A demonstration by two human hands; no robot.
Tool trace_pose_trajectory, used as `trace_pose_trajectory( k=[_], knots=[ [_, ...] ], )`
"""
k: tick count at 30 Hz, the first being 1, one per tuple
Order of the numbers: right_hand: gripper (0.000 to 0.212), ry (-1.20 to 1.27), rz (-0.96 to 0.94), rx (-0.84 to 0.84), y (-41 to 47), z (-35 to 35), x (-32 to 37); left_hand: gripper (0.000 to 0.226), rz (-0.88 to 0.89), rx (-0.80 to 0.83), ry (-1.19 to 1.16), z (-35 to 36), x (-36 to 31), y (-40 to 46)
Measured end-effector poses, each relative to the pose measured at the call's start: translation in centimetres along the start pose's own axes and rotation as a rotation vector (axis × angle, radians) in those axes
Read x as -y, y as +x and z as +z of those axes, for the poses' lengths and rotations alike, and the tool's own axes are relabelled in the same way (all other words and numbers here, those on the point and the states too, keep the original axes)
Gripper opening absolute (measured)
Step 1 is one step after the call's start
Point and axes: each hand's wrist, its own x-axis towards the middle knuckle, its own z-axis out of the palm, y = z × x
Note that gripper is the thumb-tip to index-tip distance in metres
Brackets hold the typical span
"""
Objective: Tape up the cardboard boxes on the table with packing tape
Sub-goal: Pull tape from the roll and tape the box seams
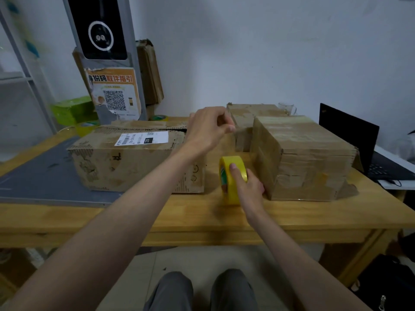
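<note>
Wooden tabletop (202, 218) carries three cardboard boxes: a long labelled box (125, 162) on the left with its top flaps parted, a heavily taped box (301, 160) on the right, and a small box (247, 122) behind, between them. Yellow tape roll (231, 179) stands on edge on the tabletop just beside the taped box — the right hand (249, 189) has its grip clamped on it, forefinger along the rim. Left hand (206, 129) hovers above the long box's right end, thumb and fingertips pinched together — on what, I cannot tell.
</note>
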Motion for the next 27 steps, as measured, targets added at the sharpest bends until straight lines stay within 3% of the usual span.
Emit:
trace_pose_trajectory(
  k=[4, 9, 13, 19, 24, 27],
  knots=[
    [0.046, 0.052, 0.000, -0.001, -1.1, -0.2, 0.9, 0.017, -0.115, 0.014, -0.146, -1.5, 2.2, 1.0],
    [0.033, 0.133, -0.005, 0.094, -2.0, -0.9, 2.9, 0.010, -0.166, 0.008, -0.282, -3.5, 2.4, 1.3],
    [0.019, 0.285, 0.126, 0.287, -3.3, -0.8, 4.3, 0.007, -0.151, 0.026, -0.301, -5.3, 1.6, 1.1],
    [0.036, 0.430, 0.060, 0.599, -4.7, 0.8, 5.3, 0.016, -0.176, 0.021, -0.349, -8.2, 1.7, 0.8],
    [0.034, 0.286, -0.004, 0.476, -6.5, 3.7, 6.1, 0.016, -0.202, -0.039, -0.275, -9.7, 2.5, 0.4],
    [0.039, 0.162, 0.029, 0.405, -7.9, 5.0, 6.4, 0.002, -0.230, -0.111, -0.241, -10.4, 3.0, 0.1]
  ],
)
